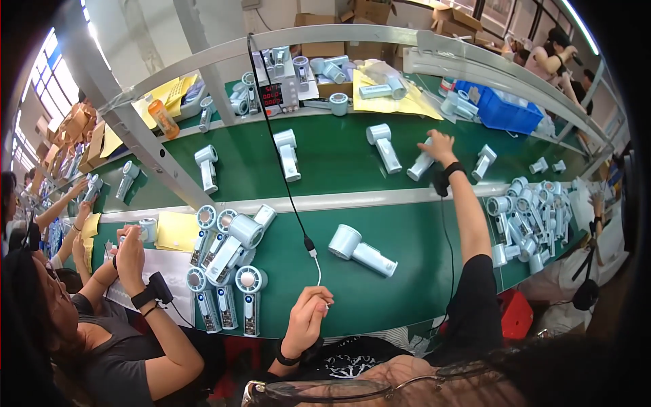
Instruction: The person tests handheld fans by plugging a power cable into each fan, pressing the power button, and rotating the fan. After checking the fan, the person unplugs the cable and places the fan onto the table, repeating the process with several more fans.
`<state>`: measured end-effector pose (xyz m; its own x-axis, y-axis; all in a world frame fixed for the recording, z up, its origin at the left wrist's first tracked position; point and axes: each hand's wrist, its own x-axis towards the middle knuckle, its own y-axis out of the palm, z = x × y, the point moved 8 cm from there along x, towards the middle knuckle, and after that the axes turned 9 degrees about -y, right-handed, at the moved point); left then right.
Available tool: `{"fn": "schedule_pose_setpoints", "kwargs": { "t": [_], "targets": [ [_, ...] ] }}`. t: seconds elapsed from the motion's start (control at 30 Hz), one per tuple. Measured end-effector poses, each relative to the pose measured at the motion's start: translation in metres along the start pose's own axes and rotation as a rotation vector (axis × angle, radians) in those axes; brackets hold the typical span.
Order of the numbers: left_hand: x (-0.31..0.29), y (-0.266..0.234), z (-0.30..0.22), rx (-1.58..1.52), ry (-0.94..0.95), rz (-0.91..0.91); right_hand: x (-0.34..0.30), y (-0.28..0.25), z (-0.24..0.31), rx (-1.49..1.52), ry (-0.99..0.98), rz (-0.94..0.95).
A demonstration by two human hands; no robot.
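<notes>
Near the front edge of the green bench, my left hand (305,322) pinches the end of a short white cable (317,268). The cable hangs from a black cord (278,146) strung over the overhead rail. Stretched far forward, my right hand (442,148) grips a light-blue handheld fan (420,165) on the far green surface, its fingers covering the fan's upper end. Between my hands, a pale-blue fan (363,251) lies on its side on the near bench. Left of it, a pile of fans (230,271) shows round grilles and exposed circuit boards in the handles.
More fans lie spaced along the far strip (325,146). A large fan heap (532,217) sits at right. Behind stand a blue bin (498,108), a power supply (279,85) and an orange bottle (163,119). A co-worker's hands (132,254) work at left. A metal post (152,142) slants across.
</notes>
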<state>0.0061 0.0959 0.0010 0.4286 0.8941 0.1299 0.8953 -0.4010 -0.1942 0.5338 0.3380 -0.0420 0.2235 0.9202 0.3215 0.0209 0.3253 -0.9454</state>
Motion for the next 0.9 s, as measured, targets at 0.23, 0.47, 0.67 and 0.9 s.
{"fn": "schedule_pose_setpoints", "kwargs": {
  "t": [0.23, 0.47, 0.67, 0.9],
  "targets": [
    [0.005, 0.001, -0.001, -0.018, 0.006, 0.017, -0.011, 0.028, 0.127, -0.143, -0.188, 0.123],
    [0.000, -0.012, -0.002, -0.020, 0.012, -0.013, -0.126, -0.066, 0.229, 0.203, -0.659, 0.131],
    [-0.003, -0.019, -0.001, -0.067, 0.026, -0.042, -0.161, -0.067, 0.254, 0.289, -0.818, 0.451],
    [-0.004, -0.020, -0.011, -0.070, 0.053, -0.003, 0.014, 0.011, 0.305, 0.265, -0.346, 0.521]
  ]
}}
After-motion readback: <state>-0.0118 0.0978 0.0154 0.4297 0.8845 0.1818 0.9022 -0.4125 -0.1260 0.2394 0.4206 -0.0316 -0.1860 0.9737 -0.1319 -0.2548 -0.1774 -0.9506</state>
